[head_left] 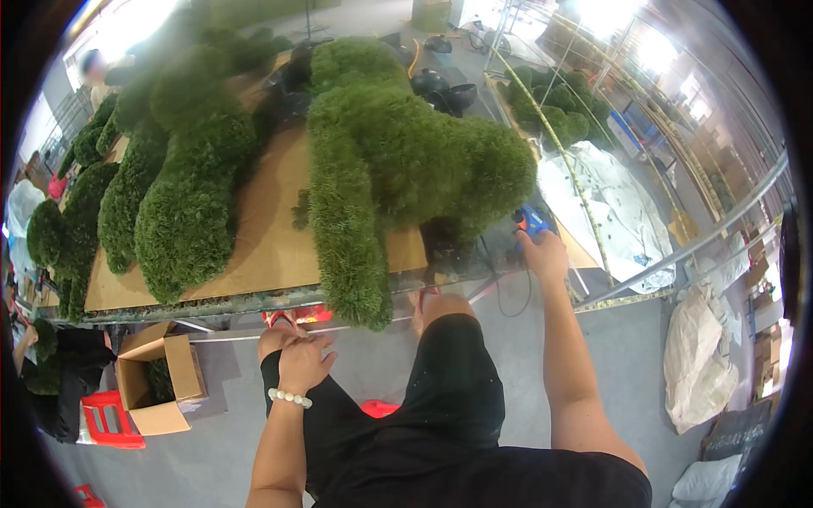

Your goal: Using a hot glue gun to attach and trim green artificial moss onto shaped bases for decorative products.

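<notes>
A large figure covered in green artificial grass (381,161) lies on the table before me, with one long limb hanging over the near edge. My right hand (542,252), at the right of the table, is closed on a blue glue gun (532,222) with a dark cord. The tool is beside the rounded right end of the figure; its tip is hard to make out. My left hand (305,362), with a beaded bracelet at the wrist, rests on my left knee with its fingers spread and nothing in it.
More grass-covered figures (188,212) lie to the left on brown cardboard (271,229). Black bowls (445,91) stand behind. White sheeting (601,203) and a metal frame (720,227) are at the right. An open carton (186,368) and a red stool (110,421) stand on the floor.
</notes>
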The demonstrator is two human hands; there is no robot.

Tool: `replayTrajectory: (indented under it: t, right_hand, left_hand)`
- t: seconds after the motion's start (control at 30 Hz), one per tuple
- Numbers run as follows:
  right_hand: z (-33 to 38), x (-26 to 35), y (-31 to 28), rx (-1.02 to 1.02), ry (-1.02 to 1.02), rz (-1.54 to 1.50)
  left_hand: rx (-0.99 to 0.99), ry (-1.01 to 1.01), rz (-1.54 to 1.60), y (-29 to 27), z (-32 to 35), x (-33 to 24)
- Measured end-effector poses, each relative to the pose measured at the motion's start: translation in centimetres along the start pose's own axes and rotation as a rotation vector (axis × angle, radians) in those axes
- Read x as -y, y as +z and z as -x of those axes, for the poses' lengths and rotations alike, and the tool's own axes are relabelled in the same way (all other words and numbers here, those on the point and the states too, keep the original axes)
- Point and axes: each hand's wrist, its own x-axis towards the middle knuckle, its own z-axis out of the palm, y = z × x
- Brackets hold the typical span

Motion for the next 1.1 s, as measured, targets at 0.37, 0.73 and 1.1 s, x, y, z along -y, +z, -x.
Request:
replayTrajectory:
  t: [0.37,0.73,1.1]
  right_hand:
    - [-3.3,-3.3,3.1,-0.091,0.195,-0.911]
    - [-8.9,-3.4,5.0,0.288,0.219,-1.934]
    - [-8.6,-2.9,7.3,0.122,0.035,-1.698]
  left_hand:
    - [-0.045,0.007,0.025,-0.1,0.3,1.2]
    - [-0.037,0.003,0.009,-0.5,0.5,1.4]
    - [-0.057,-0.047,-0.04,-1.2,-0.6,0.4]
